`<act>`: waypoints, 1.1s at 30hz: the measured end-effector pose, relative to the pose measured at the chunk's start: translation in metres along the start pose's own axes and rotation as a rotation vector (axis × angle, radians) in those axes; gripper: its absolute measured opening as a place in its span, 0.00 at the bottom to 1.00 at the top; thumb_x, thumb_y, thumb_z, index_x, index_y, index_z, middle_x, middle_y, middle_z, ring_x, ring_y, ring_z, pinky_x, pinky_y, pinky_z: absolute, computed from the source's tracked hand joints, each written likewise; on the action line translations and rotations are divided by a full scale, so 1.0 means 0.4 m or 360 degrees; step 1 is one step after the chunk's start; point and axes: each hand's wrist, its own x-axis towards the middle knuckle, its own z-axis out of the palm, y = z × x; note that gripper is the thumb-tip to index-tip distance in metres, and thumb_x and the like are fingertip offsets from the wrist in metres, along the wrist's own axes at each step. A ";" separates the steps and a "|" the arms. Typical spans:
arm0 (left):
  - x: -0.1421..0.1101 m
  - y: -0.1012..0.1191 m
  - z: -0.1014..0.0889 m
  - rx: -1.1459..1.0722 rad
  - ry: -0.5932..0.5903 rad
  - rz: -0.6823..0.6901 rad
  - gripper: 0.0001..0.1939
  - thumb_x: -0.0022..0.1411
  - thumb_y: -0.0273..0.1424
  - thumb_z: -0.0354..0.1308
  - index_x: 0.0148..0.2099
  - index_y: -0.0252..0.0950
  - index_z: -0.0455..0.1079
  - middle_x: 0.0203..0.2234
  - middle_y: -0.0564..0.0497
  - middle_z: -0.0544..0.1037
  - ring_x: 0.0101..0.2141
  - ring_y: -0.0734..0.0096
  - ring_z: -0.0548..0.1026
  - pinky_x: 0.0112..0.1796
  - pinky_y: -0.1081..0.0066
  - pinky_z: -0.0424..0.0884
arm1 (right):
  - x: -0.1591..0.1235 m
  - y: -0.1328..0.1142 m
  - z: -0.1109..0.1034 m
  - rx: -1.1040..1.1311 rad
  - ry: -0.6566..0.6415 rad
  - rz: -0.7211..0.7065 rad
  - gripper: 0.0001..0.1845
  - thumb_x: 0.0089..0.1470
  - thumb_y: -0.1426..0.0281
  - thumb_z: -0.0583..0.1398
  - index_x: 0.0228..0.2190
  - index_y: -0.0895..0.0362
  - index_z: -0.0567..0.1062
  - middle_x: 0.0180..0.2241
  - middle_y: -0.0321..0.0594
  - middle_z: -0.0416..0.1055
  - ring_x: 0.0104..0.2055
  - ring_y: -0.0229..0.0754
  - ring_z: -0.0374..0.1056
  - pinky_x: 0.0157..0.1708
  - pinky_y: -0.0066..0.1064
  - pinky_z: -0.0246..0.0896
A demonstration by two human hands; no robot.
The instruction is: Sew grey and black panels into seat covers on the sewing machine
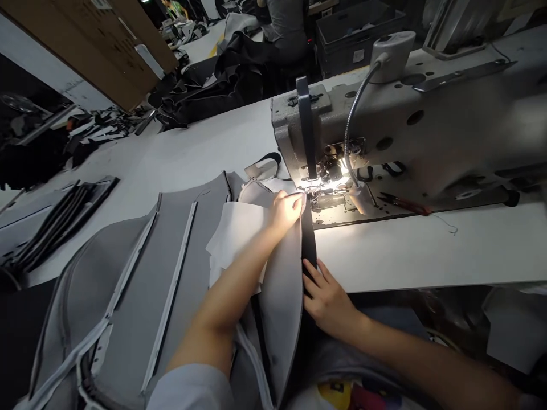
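My left hand (pixel 285 213) is right beside the needle end of the sewing machine (pixel 410 136), fingers curled and thumb pressed in, pinching the edge of the gray cloth (pixel 145 296). My right hand (pixel 329 302) is on the near side of the sewing machine, its fingers spread and laid on the black strip (pixel 308 228) along that same edge; whether the thumb grips from underneath I can't make out. The gray cloth spreads out to the left of the sewing machine and towards me, with pale tapes running across it. A white sheet (pixel 239 228) lies on it, partly behind my left forearm.

The lamp (pixel 361 198) hangs by its bendy neck in front of the sewing machine and lights the needle area. A tool with red handles (pixel 405 204) lies at the foot of the sewing machine, to the right of the lamp. Well to the left of the sewing machine is a stack of folded pieces (pixel 64 228); beyond the machine are a heap of black cloth (pixel 239 74) and a person in gray (pixel 288 28).
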 end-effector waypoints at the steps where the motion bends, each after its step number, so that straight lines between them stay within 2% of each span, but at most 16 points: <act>1: 0.007 -0.001 0.005 0.0002 0.0010 0.0002 0.10 0.63 0.29 0.57 0.38 0.36 0.81 0.27 0.48 0.70 0.29 0.70 0.68 0.34 0.72 0.65 | 0.004 0.007 0.000 -0.0019 0.0001 0.0003 0.11 0.52 0.78 0.59 0.35 0.59 0.80 0.48 0.51 0.74 0.58 0.60 0.63 0.56 0.54 0.62; 4: -0.007 0.002 0.006 -0.0007 -0.0017 0.0028 0.10 0.63 0.29 0.57 0.38 0.36 0.81 0.28 0.48 0.70 0.32 0.69 0.69 0.36 0.72 0.65 | 0.004 0.010 -0.013 -0.0063 -0.0051 -0.0033 0.10 0.53 0.76 0.59 0.36 0.60 0.80 0.49 0.52 0.73 0.58 0.60 0.64 0.55 0.55 0.62; 8: -0.092 0.019 -0.024 0.0058 -0.0058 0.0148 0.14 0.63 0.36 0.59 0.50 0.44 0.78 0.36 0.46 0.73 0.41 0.61 0.69 0.41 0.68 0.66 | -0.032 -0.020 -0.041 0.0003 -0.0195 -0.0084 0.13 0.57 0.72 0.58 0.43 0.56 0.77 0.54 0.50 0.69 0.61 0.59 0.61 0.57 0.59 0.58; 10: -0.129 0.027 -0.040 0.0083 -0.0081 0.0161 0.16 0.62 0.39 0.59 0.52 0.46 0.76 0.40 0.46 0.73 0.43 0.59 0.68 0.43 0.66 0.67 | -0.049 -0.032 -0.050 0.0042 -0.0218 -0.0104 0.12 0.57 0.72 0.57 0.42 0.55 0.77 0.55 0.50 0.68 0.62 0.59 0.59 0.58 0.61 0.55; 12: -0.145 0.034 -0.049 0.0039 -0.0087 0.0146 0.16 0.62 0.39 0.60 0.51 0.46 0.77 0.39 0.46 0.72 0.43 0.59 0.68 0.44 0.65 0.68 | -0.057 -0.037 -0.053 0.0070 -0.0225 -0.0124 0.10 0.57 0.72 0.57 0.40 0.56 0.77 0.54 0.49 0.69 0.62 0.60 0.58 0.58 0.63 0.53; 15: -0.138 0.041 -0.046 -0.0092 -0.0035 0.0103 0.12 0.60 0.36 0.62 0.46 0.44 0.79 0.33 0.47 0.72 0.40 0.62 0.69 0.43 0.67 0.68 | -0.053 -0.033 -0.051 0.0091 -0.0233 -0.0144 0.09 0.57 0.73 0.58 0.39 0.55 0.77 0.55 0.49 0.68 0.62 0.60 0.59 0.58 0.63 0.54; 18: -0.120 0.048 -0.033 -0.0178 0.0015 0.0024 0.08 0.60 0.35 0.62 0.41 0.44 0.81 0.29 0.48 0.71 0.35 0.66 0.70 0.39 0.70 0.69 | -0.049 -0.029 -0.045 0.0095 -0.0212 -0.0135 0.09 0.57 0.72 0.58 0.37 0.56 0.78 0.55 0.49 0.68 0.62 0.60 0.59 0.58 0.63 0.55; 24: -0.102 0.055 -0.014 -0.0255 0.0009 -0.0048 0.08 0.60 0.34 0.63 0.41 0.42 0.81 0.31 0.48 0.72 0.35 0.67 0.72 0.38 0.70 0.70 | -0.044 -0.007 -0.035 0.0104 -0.0202 -0.0184 0.07 0.57 0.73 0.58 0.35 0.57 0.78 0.54 0.49 0.69 0.61 0.62 0.59 0.56 0.66 0.55; 33: -0.084 0.064 -0.014 -0.0211 0.0021 0.0077 0.09 0.62 0.32 0.61 0.42 0.42 0.81 0.31 0.47 0.73 0.36 0.65 0.71 0.40 0.68 0.70 | -0.018 0.031 -0.044 0.0148 -0.0254 -0.0269 0.08 0.58 0.75 0.57 0.33 0.56 0.77 0.49 0.48 0.71 0.60 0.62 0.60 0.55 0.68 0.56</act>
